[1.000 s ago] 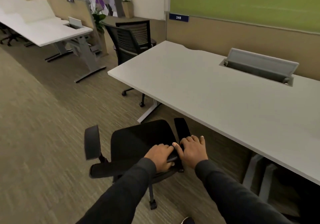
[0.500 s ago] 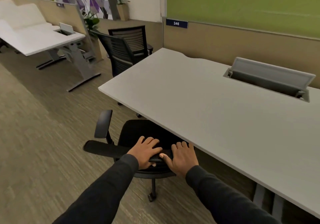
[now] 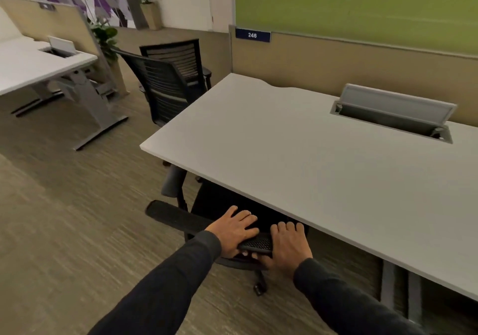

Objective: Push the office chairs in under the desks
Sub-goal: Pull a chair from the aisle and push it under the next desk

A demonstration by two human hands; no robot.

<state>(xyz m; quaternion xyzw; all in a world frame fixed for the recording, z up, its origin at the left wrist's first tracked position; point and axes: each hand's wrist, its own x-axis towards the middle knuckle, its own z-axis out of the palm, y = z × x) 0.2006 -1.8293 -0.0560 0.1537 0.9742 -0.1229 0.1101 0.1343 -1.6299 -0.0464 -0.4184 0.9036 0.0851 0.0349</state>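
Note:
A black office chair (image 3: pixel 178 217) stands at the near edge of the white desk (image 3: pixel 297 153), its seat mostly hidden under the desktop. Its backrest top runs left from my hands, and one grey armrest (image 3: pixel 172 182) shows by the desk's corner. My left hand (image 3: pixel 236 228) and my right hand (image 3: pixel 291 245) both grip the top of the backrest, side by side, fingers over the front and thumbs under. One castor (image 3: pixel 259 288) shows beneath.
Two more black mesh chairs (image 3: pixel 165 91) stand off the desk's far left end. A second white desk (image 3: pixel 38 68) on grey legs is at the far left. A cable hatch (image 3: pixel 393 113) stands raised in the desktop. Carpet floor lies to my left.
The chair has rolled forward and its seat has gone under the desktop. My hands have stayed on the backrest and travelled with it.

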